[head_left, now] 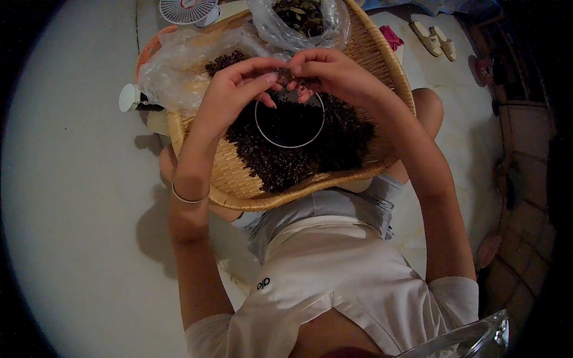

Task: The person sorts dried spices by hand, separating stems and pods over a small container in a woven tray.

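My left hand [246,86] and my right hand [328,70] meet above a round bowl with a pale rim [290,147]. Their fingertips pinch a small, dark, dried-looking clump [285,75], too blurred to name exactly. The bowl is dark inside, so its contents are hard to make out. Around it, many small dark dried bits [280,170] cover much of a shallow woven bamboo basket [230,179], which rests across the lap.
A clear plastic bag of dried leafy pieces [298,17] sits at the basket's far side. Another crumpled plastic bag [179,65] lies at its left, near a white-lidded container [128,98]. Beyond are a white fan [188,9] and slippers [433,40] on the floor.
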{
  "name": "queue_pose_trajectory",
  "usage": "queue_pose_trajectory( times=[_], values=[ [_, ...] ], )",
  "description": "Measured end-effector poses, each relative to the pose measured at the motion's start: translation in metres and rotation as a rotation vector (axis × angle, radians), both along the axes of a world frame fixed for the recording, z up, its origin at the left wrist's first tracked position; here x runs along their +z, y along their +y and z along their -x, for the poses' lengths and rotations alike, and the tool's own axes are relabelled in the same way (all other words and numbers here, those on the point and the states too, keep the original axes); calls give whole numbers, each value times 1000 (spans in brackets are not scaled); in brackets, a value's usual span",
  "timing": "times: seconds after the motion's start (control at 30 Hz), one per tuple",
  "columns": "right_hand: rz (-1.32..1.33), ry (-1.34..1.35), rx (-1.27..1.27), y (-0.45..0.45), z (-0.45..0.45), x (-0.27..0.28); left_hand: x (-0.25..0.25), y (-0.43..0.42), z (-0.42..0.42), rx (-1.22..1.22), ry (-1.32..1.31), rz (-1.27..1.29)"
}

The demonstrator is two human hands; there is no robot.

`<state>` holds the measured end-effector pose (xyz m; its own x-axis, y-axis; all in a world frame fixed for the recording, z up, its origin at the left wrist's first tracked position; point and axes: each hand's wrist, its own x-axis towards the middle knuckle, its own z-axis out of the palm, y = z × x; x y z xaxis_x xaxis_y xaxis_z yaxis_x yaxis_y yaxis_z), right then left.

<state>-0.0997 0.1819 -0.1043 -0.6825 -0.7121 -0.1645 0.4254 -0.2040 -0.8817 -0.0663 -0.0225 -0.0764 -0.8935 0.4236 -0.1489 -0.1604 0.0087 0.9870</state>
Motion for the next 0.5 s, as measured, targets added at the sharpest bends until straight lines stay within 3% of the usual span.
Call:
queue_pose_trajectory(
  times=[0.5],
  values=[
    [-67, 41, 17, 1, 2, -1, -3, 0, -1, 43, 107, 64]
  ],
)
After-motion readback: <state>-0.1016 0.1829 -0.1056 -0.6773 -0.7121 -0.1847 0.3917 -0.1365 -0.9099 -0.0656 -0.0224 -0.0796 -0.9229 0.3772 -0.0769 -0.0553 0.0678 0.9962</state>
